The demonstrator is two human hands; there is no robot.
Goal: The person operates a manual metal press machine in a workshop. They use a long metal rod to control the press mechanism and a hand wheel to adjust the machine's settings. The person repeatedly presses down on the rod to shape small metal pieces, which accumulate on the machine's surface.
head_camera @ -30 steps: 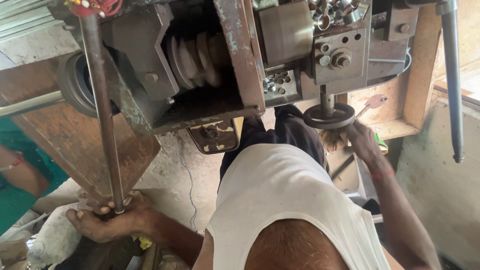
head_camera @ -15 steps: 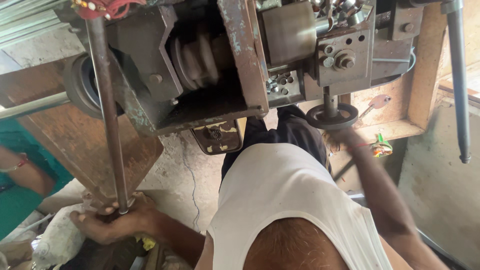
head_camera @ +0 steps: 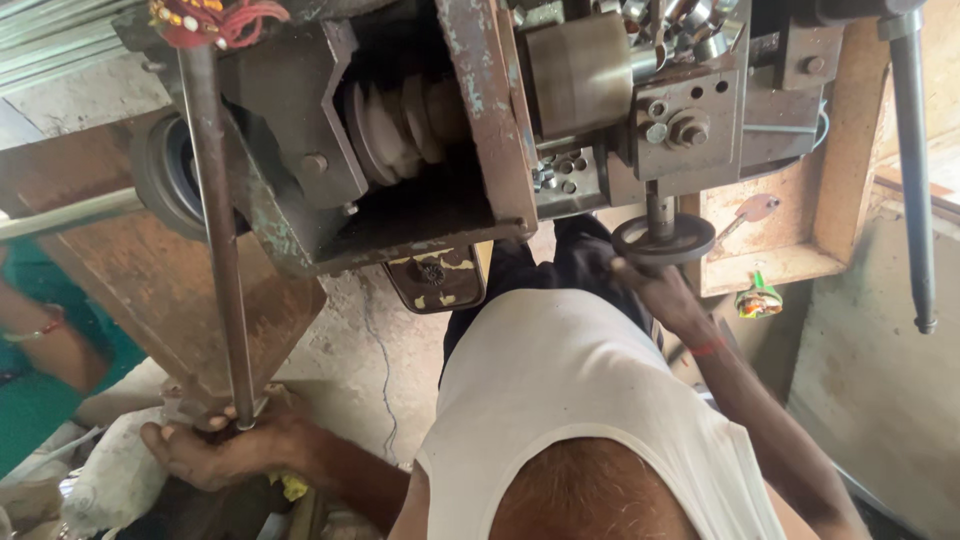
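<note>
Head view, looking straight down over my own white vest (head_camera: 560, 400): my left hand (head_camera: 225, 450) is curled shut around the bottom end of the long steel rod (head_camera: 215, 230), which rises at a slight tilt past the rusty machine body (head_camera: 420, 150) to a red thread bundle (head_camera: 215, 18) at the top. Beside that hand, a white cloth bundle (head_camera: 115, 480) lies low at the left. My right hand (head_camera: 655, 290) is up at the small round handwheel (head_camera: 663, 240) that hangs on a short shaft under the grey block (head_camera: 690, 120); the fingers close on its rim from below. Stepped pulley (head_camera: 400, 125) sits in the dark opening between rod and block. Far left, another person's arm (head_camera: 45, 345) with a wrist band, against teal cloth. A second bar (head_camera: 912, 170) hangs at the right edge, well apart from both hands.
</note>
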